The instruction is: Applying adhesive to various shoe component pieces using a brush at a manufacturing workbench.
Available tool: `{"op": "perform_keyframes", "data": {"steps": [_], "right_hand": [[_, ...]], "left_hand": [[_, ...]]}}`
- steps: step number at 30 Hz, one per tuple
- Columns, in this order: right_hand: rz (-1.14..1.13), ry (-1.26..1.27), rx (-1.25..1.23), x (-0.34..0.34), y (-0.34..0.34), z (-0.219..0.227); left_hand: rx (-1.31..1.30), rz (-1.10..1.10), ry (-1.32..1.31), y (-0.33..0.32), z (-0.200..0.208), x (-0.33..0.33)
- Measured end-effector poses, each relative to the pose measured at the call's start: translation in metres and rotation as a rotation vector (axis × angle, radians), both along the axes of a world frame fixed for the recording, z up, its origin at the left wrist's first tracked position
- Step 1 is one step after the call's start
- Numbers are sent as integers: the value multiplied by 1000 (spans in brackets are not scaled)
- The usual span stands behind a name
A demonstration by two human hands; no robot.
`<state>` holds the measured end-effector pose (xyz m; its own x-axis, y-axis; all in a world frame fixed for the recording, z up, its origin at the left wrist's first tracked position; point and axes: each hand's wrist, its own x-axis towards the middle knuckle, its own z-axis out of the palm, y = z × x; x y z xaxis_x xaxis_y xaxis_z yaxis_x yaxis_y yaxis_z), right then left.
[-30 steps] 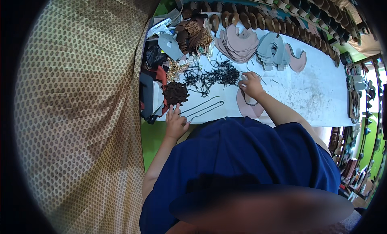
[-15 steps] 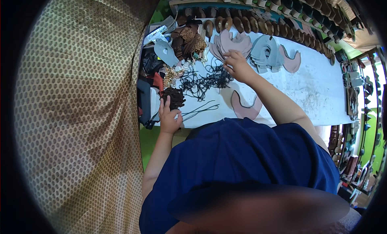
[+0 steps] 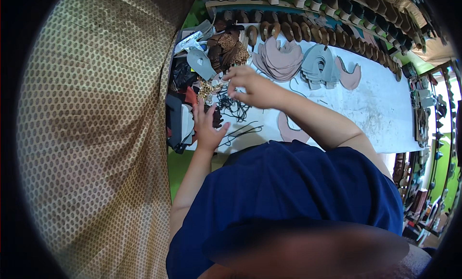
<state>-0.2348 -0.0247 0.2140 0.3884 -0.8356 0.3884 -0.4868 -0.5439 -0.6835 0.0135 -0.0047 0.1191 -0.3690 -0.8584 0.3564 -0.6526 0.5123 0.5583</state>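
Observation:
My left hand (image 3: 208, 133) hovers at the table's near left with its fingers spread, beside a pile of dark brown pieces (image 3: 217, 118) that it partly covers. Over a tangle of black cord (image 3: 235, 110) is my right hand (image 3: 252, 89), its fingers bent to the left and the thumb apart; I see nothing in it. Small gold-coloured pieces (image 3: 206, 89) lie left of it. A few straight cords (image 3: 240, 133) rest near the front edge. A curved pink cut piece (image 3: 290, 131) lies under my right forearm, partly hidden.
Farther back are a fanned stack of pink pieces (image 3: 276, 62), a grey stack (image 3: 320, 67) and a pink curved piece (image 3: 350, 74). Brown leopard-print scraps (image 3: 231, 48) crowd the left. Shoe forms (image 3: 308, 33) line the white table's (image 3: 375, 110) far edge. A patterned curtain (image 3: 96, 134) hangs left.
My right hand has moved left from beside the pink stack to above the black cord. My left hand has shifted slightly right, its fingers spreading wider.

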Motion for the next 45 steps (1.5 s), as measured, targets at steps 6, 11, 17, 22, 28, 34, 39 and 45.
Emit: {"op": "perform_keyframes", "data": {"steps": [6,11,17,22,28,34,39,45], "right_hand": [[129,-250,285,30,10,-27],[15,-222,530,4,24,-97],[-138,504,609,3,63,-166],[-133,754,56,-9,74,-219],[-338,790,272,-38,48,-195],[-408,777,109,-89,37,-211],[-430,723,167,-84,-20,-164],[-298,501,142,-47,-65,-41]], "left_hand": [[676,-300,83,-15,-47,6],[526,-470,-9,-4,-47,39],[354,-248,-469,25,-83,46],[294,-173,-796,21,-78,51],[343,3,-929,23,-45,63],[427,5,-666,17,-46,72],[230,-62,-595,10,-44,52],[142,-91,-424,-9,-39,27]]}}
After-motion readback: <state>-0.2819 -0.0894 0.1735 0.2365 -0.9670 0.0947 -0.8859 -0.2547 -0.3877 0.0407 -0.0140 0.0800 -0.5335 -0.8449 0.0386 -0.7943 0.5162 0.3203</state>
